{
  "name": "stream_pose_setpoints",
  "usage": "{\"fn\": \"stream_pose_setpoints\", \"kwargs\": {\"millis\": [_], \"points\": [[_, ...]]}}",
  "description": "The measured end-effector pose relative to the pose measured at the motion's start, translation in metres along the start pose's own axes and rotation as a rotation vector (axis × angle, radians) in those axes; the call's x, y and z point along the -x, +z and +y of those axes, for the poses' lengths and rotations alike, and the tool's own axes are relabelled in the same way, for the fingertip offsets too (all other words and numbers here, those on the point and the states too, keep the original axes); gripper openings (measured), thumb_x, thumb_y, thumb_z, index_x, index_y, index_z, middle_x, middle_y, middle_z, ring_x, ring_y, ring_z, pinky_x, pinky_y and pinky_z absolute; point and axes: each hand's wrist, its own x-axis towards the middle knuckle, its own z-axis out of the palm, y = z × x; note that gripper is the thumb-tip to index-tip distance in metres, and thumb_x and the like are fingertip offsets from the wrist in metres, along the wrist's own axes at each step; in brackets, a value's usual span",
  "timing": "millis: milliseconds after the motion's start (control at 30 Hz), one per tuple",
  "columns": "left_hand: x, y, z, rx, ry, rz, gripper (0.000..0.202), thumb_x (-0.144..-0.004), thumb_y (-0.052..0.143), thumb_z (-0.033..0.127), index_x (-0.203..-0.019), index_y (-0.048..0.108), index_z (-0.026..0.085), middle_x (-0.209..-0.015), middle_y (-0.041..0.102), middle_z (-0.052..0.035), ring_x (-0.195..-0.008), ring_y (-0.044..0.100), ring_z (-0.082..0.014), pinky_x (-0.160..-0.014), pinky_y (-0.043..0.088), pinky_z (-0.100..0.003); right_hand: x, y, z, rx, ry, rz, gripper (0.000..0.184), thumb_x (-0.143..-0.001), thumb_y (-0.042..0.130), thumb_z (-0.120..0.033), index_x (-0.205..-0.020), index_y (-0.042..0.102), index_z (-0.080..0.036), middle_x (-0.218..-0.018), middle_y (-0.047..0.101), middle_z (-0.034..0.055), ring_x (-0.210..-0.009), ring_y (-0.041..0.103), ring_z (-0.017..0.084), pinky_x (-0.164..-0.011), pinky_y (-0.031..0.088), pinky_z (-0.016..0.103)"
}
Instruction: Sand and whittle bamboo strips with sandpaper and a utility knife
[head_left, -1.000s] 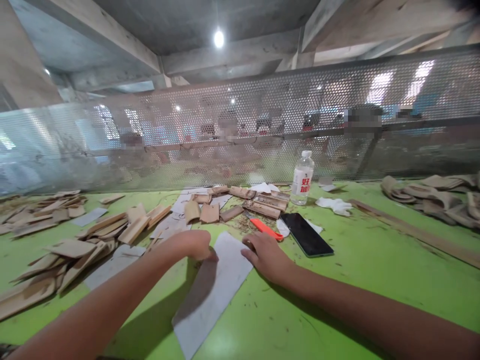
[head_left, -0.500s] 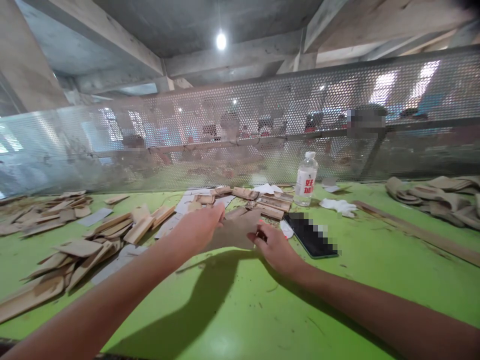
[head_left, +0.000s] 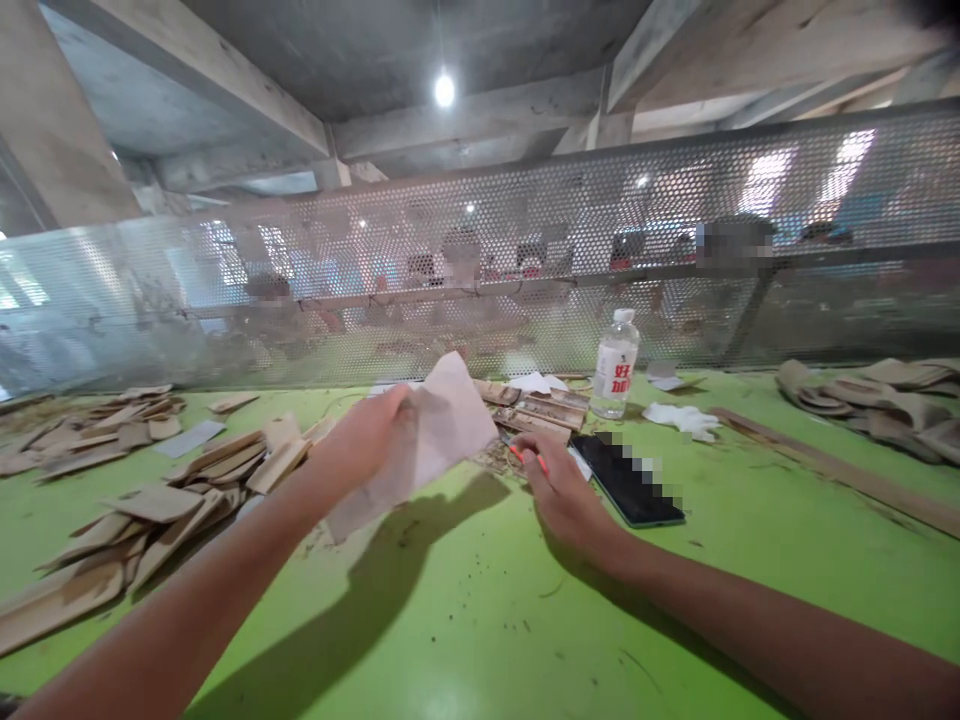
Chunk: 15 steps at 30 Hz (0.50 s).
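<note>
My left hand (head_left: 367, 440) is closed on a pale grey sheet (head_left: 431, 430) and holds it up off the green table (head_left: 480, 620), tilted with its far corner raised. My right hand (head_left: 564, 495) rests low on the table just right of the sheet. Its fingers curl around an orange-handled cutter (head_left: 525, 458). A dark phone (head_left: 628, 480) lies immediately to the right of that hand.
Heaps of tan bark-like strips (head_left: 150, 500) cover the left side, with more pieces (head_left: 540, 405) behind the hands and a pile (head_left: 877, 400) at far right. A water bottle (head_left: 615, 362), a white cloth (head_left: 681, 415) and a perforated metal screen (head_left: 525, 270) stand at the back.
The sheet lay flat under both hands a second ago. My left hand has lifted it clear of the table, and my right hand moved forward onto the orange cutter.
</note>
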Motion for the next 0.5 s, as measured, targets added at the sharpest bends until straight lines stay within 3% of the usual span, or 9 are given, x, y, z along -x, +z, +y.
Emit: {"fn": "stream_pose_setpoints", "kwargs": {"millis": [100,200,300,400,500], "points": [[-0.004,0.008,-0.011,0.045,0.007,-0.181,0.019,-0.106,0.050,0.028,-0.111,0.064,0.017,-0.103,0.069,-0.0073,-0.088,0.066,-0.0200,-0.077,0.054,-0.033,-0.008,0.001,0.012,0.191,0.013,-0.039,0.037,-0.098,0.038,-0.013,-0.125,0.062,-0.016,-0.127,0.063,0.0176,-0.119,0.052,0.031,-0.102,0.039,0.048],[-0.006,0.028,-0.010,0.041,0.002,-0.313,0.026,-0.101,0.065,0.037,-0.116,0.066,0.016,-0.110,0.068,-0.0069,-0.089,0.068,-0.0189,-0.078,0.059,-0.036,-0.014,0.002,0.020,0.377,0.022,-0.119,0.033,-0.095,0.047,-0.010,-0.122,0.067,-0.014,-0.124,0.064,0.0186,-0.118,0.054,0.034,-0.100,0.041,0.052],[-0.022,0.042,0.002,0.021,0.032,-0.246,0.032,-0.102,0.064,0.036,-0.126,0.062,0.016,-0.122,0.065,-0.0095,-0.101,0.067,-0.0232,-0.086,0.058,-0.043,-0.016,0.001,0.023,0.527,0.017,-0.194,0.024,-0.098,0.059,-0.018,-0.120,0.068,-0.014,-0.123,0.066,0.0147,-0.118,0.058,0.032,-0.099,0.047,0.052],[-0.052,0.049,0.020,0.016,0.120,-0.231,0.033,-0.102,0.064,0.036,-0.128,0.062,0.017,-0.127,0.064,-0.0102,-0.106,0.067,-0.0243,-0.090,0.058,-0.045,-0.015,-0.001,0.022,0.623,0.007,-0.248,0.033,-0.099,0.066,-0.035,-0.127,0.064,-0.017,-0.130,0.064,0.0099,-0.112,0.065,0.026,-0.094,0.055,0.049],[-0.084,0.061,0.038,0.000,0.165,-0.226,0.033,-0.102,0.064,0.036,-0.129,0.062,0.018,-0.130,0.063,-0.0106,-0.109,0.066,-0.0250,-0.092,0.057,-0.046,-0.015,-0.005,0.019,0.661,-0.005,-0.284,0.031,-0.101,0.062,-0.030,-0.129,0.063,-0.017,-0.127,0.066,0.0111,-0.110,0.066,0.026,-0.093,0.056,0.046]]}}
